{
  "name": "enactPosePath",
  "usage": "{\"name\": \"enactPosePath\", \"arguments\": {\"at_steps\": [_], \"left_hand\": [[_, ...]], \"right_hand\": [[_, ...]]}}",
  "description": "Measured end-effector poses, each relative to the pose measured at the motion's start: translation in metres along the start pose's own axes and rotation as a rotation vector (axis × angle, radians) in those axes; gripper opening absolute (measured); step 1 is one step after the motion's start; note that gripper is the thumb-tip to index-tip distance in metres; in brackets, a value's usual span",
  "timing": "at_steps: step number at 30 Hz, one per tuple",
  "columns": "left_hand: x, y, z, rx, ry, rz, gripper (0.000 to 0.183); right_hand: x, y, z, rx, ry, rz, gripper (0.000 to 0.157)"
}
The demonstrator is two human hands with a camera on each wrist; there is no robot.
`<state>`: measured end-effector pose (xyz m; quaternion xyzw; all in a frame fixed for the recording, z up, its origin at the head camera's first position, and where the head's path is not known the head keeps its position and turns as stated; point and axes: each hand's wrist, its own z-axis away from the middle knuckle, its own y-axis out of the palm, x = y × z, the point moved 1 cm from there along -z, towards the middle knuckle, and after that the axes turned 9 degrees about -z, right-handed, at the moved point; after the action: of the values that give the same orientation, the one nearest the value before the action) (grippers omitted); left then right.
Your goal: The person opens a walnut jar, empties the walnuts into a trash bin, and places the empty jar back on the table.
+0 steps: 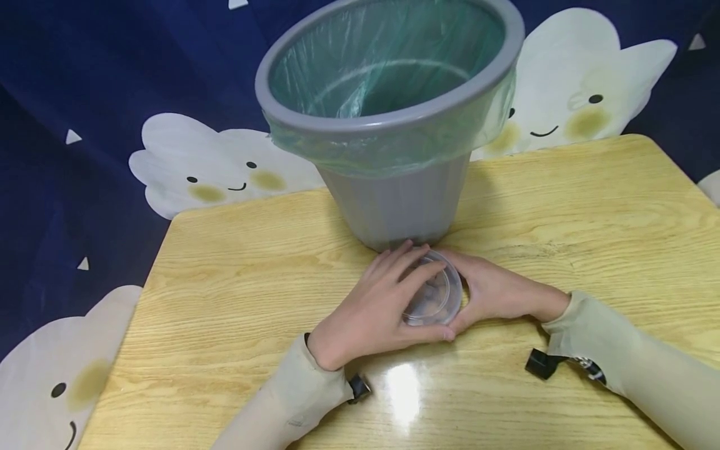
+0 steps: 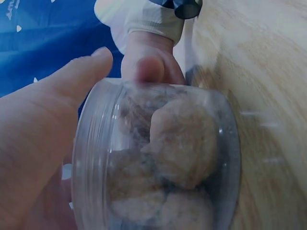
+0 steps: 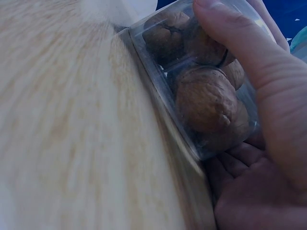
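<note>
A clear plastic jar [image 1: 434,301] with a transparent lid is between my two hands, in front of the bin. In the right wrist view several brown walnuts [image 3: 206,98] show through its wall, and the base is at or very near the tabletop. From above, my left hand [image 1: 374,306] spans the lid [image 2: 93,158], fingers over the far part and thumb along the near edge. My right hand [image 1: 495,287] grips the jar's right side, its thumb on the near side. Some fingers of the right hand are hidden behind the jar.
A grey waste bin [image 1: 394,206], lined with a thin green bag [image 1: 371,156], stands right behind the jar on the wooden table [image 1: 236,281]. Beyond the table's back edge hangs a dark blue cloth [image 1: 185,69] with smiling white clouds.
</note>
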<state>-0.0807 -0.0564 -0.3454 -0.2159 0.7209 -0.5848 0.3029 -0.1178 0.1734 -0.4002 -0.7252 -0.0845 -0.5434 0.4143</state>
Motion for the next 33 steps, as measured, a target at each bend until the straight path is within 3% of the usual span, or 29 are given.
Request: {"name": "enactPosePath", "arguments": {"at_steps": [3, 7, 10, 18, 33], "left_hand": [[0.002, -0.001, -0.001, -0.030, 0.025, -0.013, 0.088], [0.003, -0.001, 0.000, -0.088, 0.108, -0.041, 0.081], [0.006, 0.000, 0.001, -0.092, 0.141, -0.011, 0.076], [0.012, 0.003, -0.001, -0.030, 0.114, 0.043, 0.076], [0.009, 0.003, -0.003, -0.040, 0.124, 0.006, 0.074]], "right_hand": [[0.000, 0.000, 0.000, -0.005, -0.003, 0.016, 0.132], [0.001, 0.002, 0.000, 0.002, 0.001, 0.015, 0.132], [0.001, 0.003, 0.000, 0.006, 0.005, 0.004, 0.128], [0.000, 0.001, 0.001, 0.008, 0.027, -0.001, 0.125], [0.001, 0.000, 0.001, 0.003, 0.036, -0.014, 0.119]]}}
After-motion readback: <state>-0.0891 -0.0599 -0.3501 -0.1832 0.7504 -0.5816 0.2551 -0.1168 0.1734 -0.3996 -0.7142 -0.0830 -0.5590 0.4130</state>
